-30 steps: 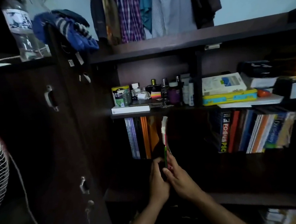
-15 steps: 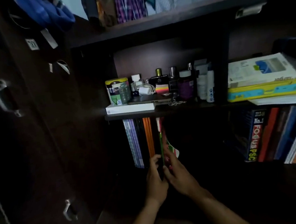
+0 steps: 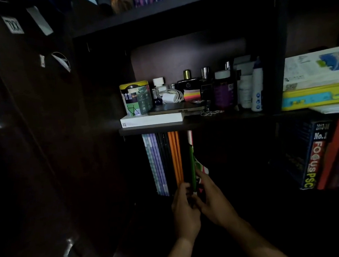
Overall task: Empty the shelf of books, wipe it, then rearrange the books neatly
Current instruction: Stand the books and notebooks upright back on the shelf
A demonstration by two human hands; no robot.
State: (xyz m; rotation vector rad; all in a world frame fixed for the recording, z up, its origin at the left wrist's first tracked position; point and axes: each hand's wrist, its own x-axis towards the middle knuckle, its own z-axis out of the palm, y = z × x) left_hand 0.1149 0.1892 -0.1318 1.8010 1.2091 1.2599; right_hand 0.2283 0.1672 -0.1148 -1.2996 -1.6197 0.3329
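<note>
On lower shelf (image 3: 240, 201), left bay | left hand (image 3: 185, 209) + right hand (image 3: 213, 199) both pinch thin green-spined book (image 3: 192, 167), upright, just beside orange books (image 3: 175, 158) | purple books (image 3: 157, 165) further left | FOCUS PSC book (image 3: 312, 158) well apart, right

A tin (image 3: 135, 98) stands on a box (image 3: 152, 119), above upright books (image 3: 163, 163).

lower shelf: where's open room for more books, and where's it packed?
Open: the dark gap on the lower shelf between the green-spined book, held by left hand and right hand, and the Focus PSC book. Crowded: orange books and purple books left of the hands; the upper shelf around the yellow tin and bottles.
</note>
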